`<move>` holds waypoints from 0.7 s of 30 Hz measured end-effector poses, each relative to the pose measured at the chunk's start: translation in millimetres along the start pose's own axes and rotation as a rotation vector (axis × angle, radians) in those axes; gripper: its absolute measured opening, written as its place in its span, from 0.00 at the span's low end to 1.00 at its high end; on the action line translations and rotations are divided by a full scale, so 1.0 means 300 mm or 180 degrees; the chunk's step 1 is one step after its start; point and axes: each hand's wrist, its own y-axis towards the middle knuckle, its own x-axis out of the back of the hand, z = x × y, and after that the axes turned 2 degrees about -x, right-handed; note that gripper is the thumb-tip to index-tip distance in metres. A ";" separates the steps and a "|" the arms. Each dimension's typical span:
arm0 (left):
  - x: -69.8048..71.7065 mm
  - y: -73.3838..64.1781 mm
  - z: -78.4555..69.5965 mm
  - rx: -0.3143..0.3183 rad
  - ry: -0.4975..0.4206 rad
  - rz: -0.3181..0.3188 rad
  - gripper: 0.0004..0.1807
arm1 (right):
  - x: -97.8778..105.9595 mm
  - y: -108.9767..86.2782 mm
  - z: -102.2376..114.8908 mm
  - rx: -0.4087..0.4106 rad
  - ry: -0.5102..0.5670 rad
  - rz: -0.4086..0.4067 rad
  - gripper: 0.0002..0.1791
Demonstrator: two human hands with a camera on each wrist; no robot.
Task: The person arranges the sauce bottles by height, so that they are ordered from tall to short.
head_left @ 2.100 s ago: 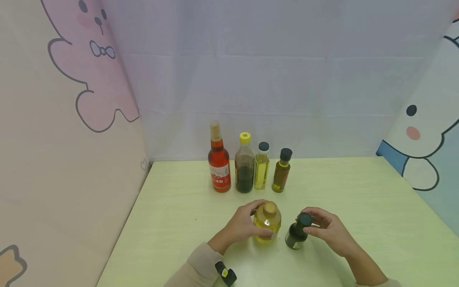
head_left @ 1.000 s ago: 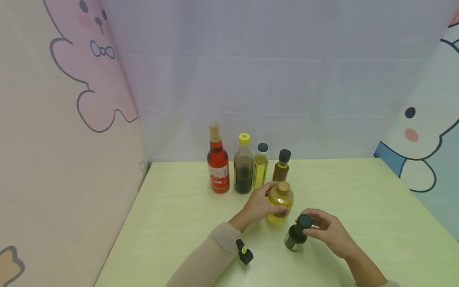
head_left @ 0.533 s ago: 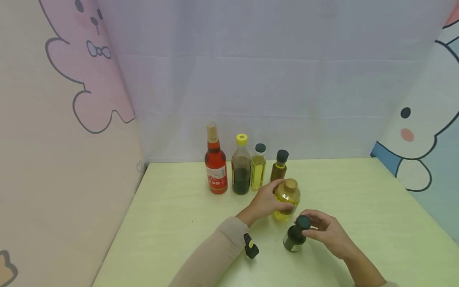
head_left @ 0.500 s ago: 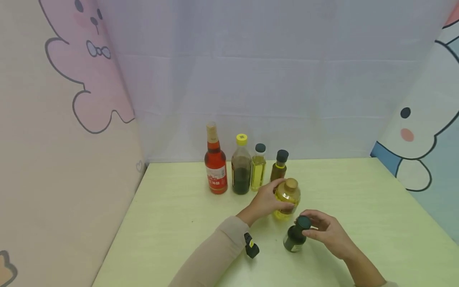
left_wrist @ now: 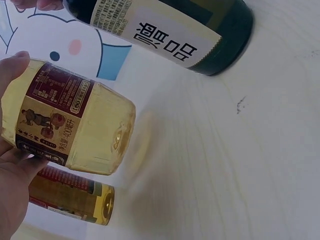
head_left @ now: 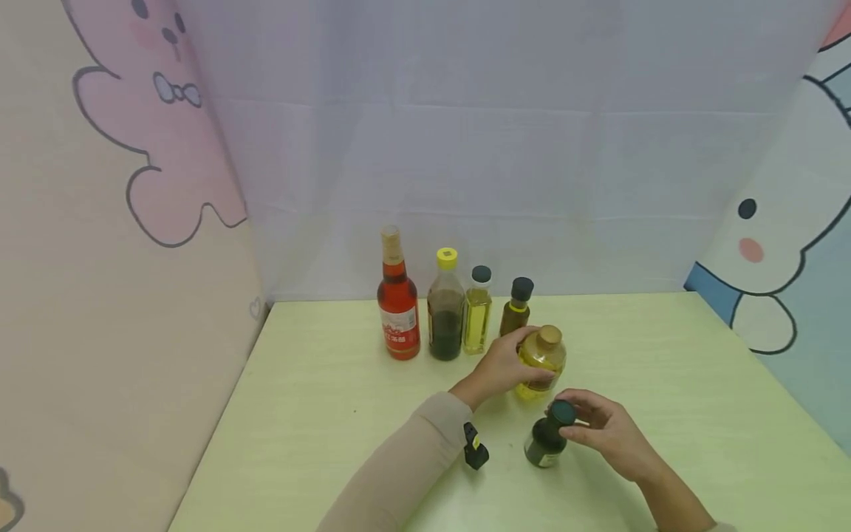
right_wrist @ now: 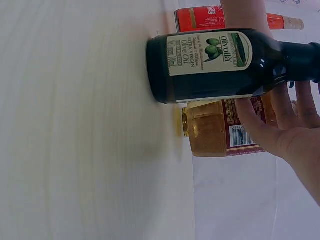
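In the head view, my left hand point(head_left: 500, 369) grips a rounded bottle of yellow oil point(head_left: 544, 356) with a gold cap, thumb in front and fingers partly hidden behind. A maroon and tan label shows on this oil bottle point(left_wrist: 52, 112) in the left wrist view; its base looks raised off the table. Nearer the front, my right hand point(head_left: 614, 436) holds a dark green olive oil bottle point(head_left: 545, 442) around its neck, just below the cap. The right wrist view shows the olive oil bottle's cream label point(right_wrist: 210, 52). Whether its base touches the table, I cannot tell.
Toward the back of the pale table point(head_left: 299, 414) stand a red bottle point(head_left: 399, 303), a yellow-capped bottle of dark liquid point(head_left: 446, 321), a slim bottle of yellow oil point(head_left: 476, 321) and a black-capped brown bottle point(head_left: 515, 316), its lower part hidden. A white curtain point(head_left: 465, 148) hangs behind.
My left hand has carried the yellow oil bottle right and toward the back, from left of the olive oil bottle to just behind it. The right hand has stayed nearly still.
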 end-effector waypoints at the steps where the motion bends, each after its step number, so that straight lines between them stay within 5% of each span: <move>1: -0.002 0.005 0.002 -0.0001 0.0025 0.0005 0.40 | 0.000 0.000 -0.001 -0.0008 0.0000 0.0002 0.21; 21: -0.054 0.096 0.034 -0.0170 0.0267 0.0074 0.40 | 0.004 -0.005 -0.007 0.0010 -0.0017 0.0009 0.19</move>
